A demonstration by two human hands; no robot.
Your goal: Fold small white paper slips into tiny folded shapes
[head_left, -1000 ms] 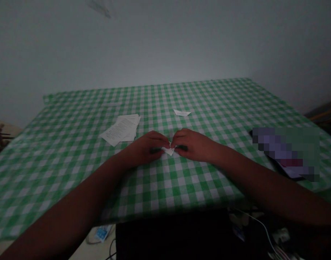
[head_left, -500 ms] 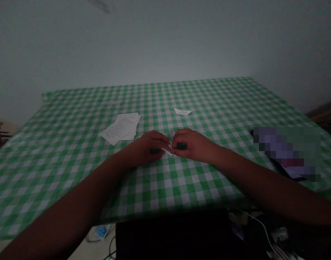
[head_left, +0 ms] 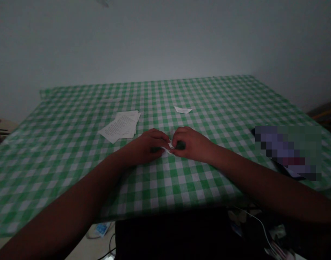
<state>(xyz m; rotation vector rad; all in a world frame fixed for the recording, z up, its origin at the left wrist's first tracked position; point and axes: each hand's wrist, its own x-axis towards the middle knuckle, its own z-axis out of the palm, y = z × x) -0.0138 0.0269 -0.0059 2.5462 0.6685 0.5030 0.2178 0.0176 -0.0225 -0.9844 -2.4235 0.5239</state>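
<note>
The left grip [head_left: 150,146] and right grip [head_left: 192,145], both nearly closed, are pinching a small white paper [head_left: 166,150], which is sitting directly between them, partly hidden.

The smooth, bare left forearm [head_left: 75,196] at eight o'clock and smooth, bare right forearm [head_left: 254,180] at four o'clock taper to narrower wrists; the ungloved left hand [head_left: 147,146] and ungloved right hand [head_left: 194,145] have rounded backs.

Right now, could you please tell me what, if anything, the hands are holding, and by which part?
A small piece of white paper, in the fingertips of the left hand and right hand; the fingers hide exactly which edges they grip.
</note>
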